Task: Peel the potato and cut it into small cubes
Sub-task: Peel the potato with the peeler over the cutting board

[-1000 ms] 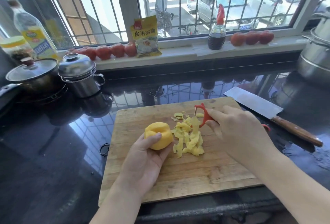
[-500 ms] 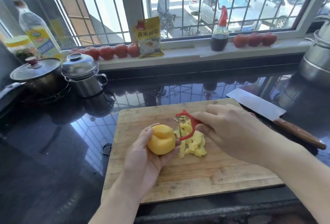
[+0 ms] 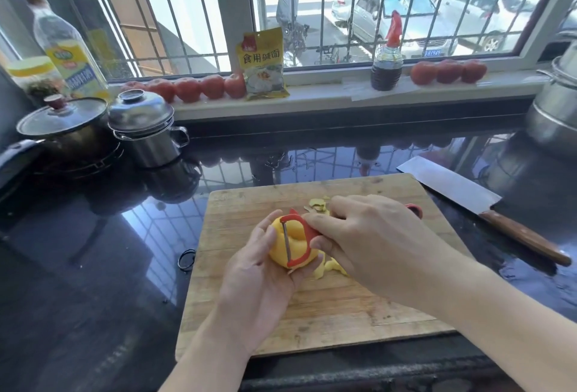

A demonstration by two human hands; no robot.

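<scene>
A yellow potato, mostly peeled, is held above the middle of the wooden cutting board. It is cupped in the left hand, whose fingers are curled round its left and lower sides. A red peeler is pinched by the right hand between thumb and fingers, and its blade is laid against the potato. Some yellow peels are seen on the board under and behind the right hand; most of the heap is hidden.

The board is placed at the near edge of a dark shiny counter. A cleaver with a wooden handle is laid on the counter just beside the far right corner of the board, with its blade touching that corner or nearly so. A small black ring lies on the counter by the left edge of the board.

At the far left of the counter a dark pot is covered by a glass lid, and a steel pot beside it is covered by a steel lid; their contents cannot be seen. A large steel pot stands at the far right edge. On the window sill a row of tomatoes, a yellow packet, a bottle of dark sauce and three more tomatoes are lined up. An oil bottle, holding yellow oil, stands at the left end.
</scene>
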